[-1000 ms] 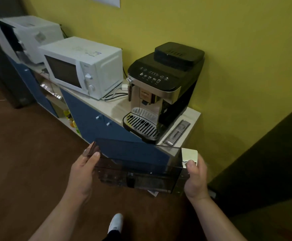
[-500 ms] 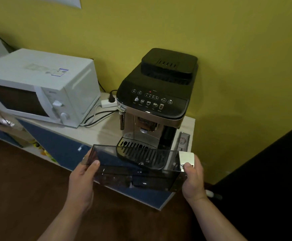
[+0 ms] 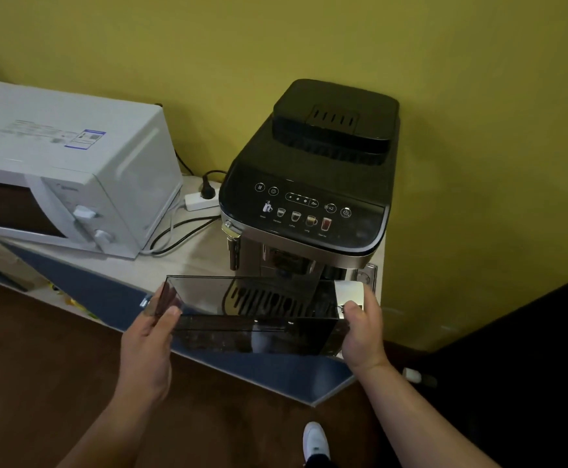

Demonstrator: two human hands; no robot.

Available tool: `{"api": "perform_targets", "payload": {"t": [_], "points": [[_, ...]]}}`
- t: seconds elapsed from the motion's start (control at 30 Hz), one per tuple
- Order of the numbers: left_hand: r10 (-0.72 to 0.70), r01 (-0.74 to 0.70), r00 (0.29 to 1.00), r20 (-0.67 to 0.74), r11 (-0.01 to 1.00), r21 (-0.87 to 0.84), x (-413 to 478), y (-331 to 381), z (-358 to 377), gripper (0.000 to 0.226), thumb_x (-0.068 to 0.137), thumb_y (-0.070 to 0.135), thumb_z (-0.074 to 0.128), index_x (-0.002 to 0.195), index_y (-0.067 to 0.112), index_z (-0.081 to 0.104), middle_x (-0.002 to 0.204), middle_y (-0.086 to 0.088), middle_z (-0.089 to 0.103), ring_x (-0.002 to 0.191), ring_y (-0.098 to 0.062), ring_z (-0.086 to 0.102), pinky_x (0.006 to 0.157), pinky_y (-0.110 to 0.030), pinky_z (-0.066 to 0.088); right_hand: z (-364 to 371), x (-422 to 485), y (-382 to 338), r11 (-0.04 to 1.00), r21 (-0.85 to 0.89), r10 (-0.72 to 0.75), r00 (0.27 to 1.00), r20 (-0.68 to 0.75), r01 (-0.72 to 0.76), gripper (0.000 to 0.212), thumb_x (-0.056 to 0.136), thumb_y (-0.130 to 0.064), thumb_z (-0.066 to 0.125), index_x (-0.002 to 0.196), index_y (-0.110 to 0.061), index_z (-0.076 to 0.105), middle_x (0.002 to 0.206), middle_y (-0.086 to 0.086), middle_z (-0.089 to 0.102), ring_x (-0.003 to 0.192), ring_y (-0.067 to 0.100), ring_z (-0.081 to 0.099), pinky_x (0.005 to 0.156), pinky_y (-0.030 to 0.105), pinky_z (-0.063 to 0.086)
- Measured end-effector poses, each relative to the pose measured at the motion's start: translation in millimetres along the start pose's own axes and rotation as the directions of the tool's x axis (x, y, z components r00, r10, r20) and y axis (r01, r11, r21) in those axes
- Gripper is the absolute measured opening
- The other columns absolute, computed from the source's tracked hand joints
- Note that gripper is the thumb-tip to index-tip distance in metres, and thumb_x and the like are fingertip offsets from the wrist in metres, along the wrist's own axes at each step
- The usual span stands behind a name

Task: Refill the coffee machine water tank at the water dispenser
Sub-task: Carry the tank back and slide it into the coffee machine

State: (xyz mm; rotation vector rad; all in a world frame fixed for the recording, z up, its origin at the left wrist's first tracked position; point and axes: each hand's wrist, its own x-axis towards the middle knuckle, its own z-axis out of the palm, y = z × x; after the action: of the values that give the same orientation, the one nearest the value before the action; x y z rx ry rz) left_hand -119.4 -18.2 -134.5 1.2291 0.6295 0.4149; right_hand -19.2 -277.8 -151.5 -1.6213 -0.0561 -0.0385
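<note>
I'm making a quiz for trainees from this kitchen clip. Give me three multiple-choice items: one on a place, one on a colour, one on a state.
1. Where is the microwave relative to the coffee machine?
A. on top of it
B. on its left in the picture
C. on the floor

2. What colour is the wall behind the machines?
A. yellow-green
B. white
C. red

3. How is the water tank held?
A. by the left hand alone
B. it stands on the counter
C. by both hands, one at each end

Answers:
1 B: the white microwave sits on the same counter, left of the black machine.
2 A: the wall is yellow-green all across.
3 C: the left hand grips the left end and the right hand the right end, in front of the machine.
</note>
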Motion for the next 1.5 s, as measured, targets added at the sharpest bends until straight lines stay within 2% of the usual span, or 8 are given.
{"api": "perform_targets", "payload": {"t": [0.13, 0.3, 0.43, 0.6, 0.7, 0.8, 0.97, 1.5], "points": [[0.004, -0.004, 1.0, -0.005, 1.0, 0.023, 10, 5, 5, 0.043, 0.099, 0.0, 0.046, 0.095, 0.03, 0.076, 0.093, 0.021, 0.077, 0.102, -0.001, 0.065, 0.096, -0.025, 0.047, 5, 10, 0, 0.998, -0.015, -0.062, 0.998, 0.012, 0.063, 0.035, 0.075, -0.033, 0.044, 0.105, -0.035, 0.06, 0.101, -0.015, 0.068, 0.095, 0.006, 0.061, 0.083, 0.023, 0.048], [0.042, -0.061, 0.995, 0.086, 0.969, 0.24, 16, 7, 4, 0.045, 0.09, -0.004, 0.059, 0.114, 0.034, 0.059, 0.109, 0.012, 0.067, 0.098, 0.007, 0.066, 0.099, -0.036, 0.049, 6, 18, 6, 0.991, -0.04, -0.127, 0.991, 0.042, 0.128, 0.046, 0.077, -0.033, 0.042, 0.12, -0.026, 0.056, 0.115, -0.002, 0.064, 0.108, 0.012, 0.058, 0.093, 0.026, 0.047], [0.003, -0.064, 0.992, 0.129, 0.881, 0.468, 28, 6, 1, 0.086, 0.073, -0.002, 0.079, 0.148, 0.019, 0.042, 0.13, 0.006, 0.058, 0.107, -0.005, 0.061, 0.092, -0.032, 0.054, 4, 17, 5, 0.993, -0.032, -0.114, 0.991, 0.07, 0.116, 0.047, 0.076, -0.035, 0.042, 0.121, -0.032, 0.053, 0.119, -0.008, 0.063, 0.112, 0.008, 0.057, 0.093, 0.02, 0.044], [0.021, -0.078, 0.99, 0.139, 0.904, 0.421, 32, 7, 4, 0.092, 0.07, -0.009, 0.079, 0.15, 0.018, 0.041, 0.136, 0.006, 0.057, 0.113, 0.002, 0.056, 0.092, -0.027, 0.053, -8, 14, 0, 0.996, -0.013, -0.082, 0.976, 0.203, 0.087, 0.048, 0.078, -0.038, 0.047, 0.125, -0.026, 0.051, 0.116, -0.023, 0.065, 0.111, 0.0, 0.058, 0.09, 0.013, 0.044], [0.027, -0.079, 0.99, 0.141, 0.922, 0.378, 33, 6, 5, 0.09, 0.071, -0.01, 0.077, 0.148, 0.021, 0.043, 0.132, 0.008, 0.058, 0.12, -0.005, 0.054, 0.1, -0.04, 0.05, -32, 12, 6, 0.994, -0.107, 0.01, 0.998, 0.07, -0.003, 0.046, 0.08, -0.041, 0.05, 0.121, -0.021, 0.056, 0.114, -0.002, 0.065, 0.108, 0.015, 0.061, 0.089, 0.028, 0.051], [0.032, -0.088, 0.987, 0.155, 0.925, 0.371, 33, 6, 6, 0.09, 0.072, -0.01, 0.076, 0.15, 0.018, 0.04, 0.138, 0.004, 0.057, 0.128, -0.01, 0.05, 0.083, -0.023, 0.056, -55, 26, 22, 0.928, -0.305, 0.161, 0.969, -0.186, -0.212, 0.009, 0.092, -0.028, 0.057, 0.094, -0.02, 0.061, 0.094, 0.001, 0.064, 0.096, 0.026, 0.061, 0.071, 0.026, 0.049], [0.04, -0.1, 0.986, 0.163, 0.919, 0.38, 36, 5, 4, 0.09, 0.071, -0.005, 0.079, 0.149, 0.019, 0.042, 0.137, 0.005, 0.057, 0.131, -0.012, 0.051, 0.082, -0.016, 0.052, -60, 63, 71, 0.585, -0.708, 0.314, 0.915, -0.251, -0.395, 0.013, 0.086, -0.027, 0.061, 0.091, -0.017, 0.068, 0.105, 0.011, 0.066, 0.087, 0.026, 0.062, 0.069, 0.028, 0.05], [-0.001, -0.059, 0.983, 0.184, 0.944, 0.325, 40, 5, 3, 0.081, 0.073, -0.008, 0.076, 0.141, 0.025, 0.048, 0.13, 0.009, 0.059, 0.13, -0.015, 0.052, 0.079, -0.02, 0.056, -53, 70, 73, 0.445, -0.71, 0.402, 0.83, -0.387, -0.546, 0.016, 0.082, -0.02, 0.066, 0.075, -0.005, 0.068, 0.078, 0.013, 0.068, 0.07, 0.03, 0.061, 0.057, 0.028, 0.048]]}}
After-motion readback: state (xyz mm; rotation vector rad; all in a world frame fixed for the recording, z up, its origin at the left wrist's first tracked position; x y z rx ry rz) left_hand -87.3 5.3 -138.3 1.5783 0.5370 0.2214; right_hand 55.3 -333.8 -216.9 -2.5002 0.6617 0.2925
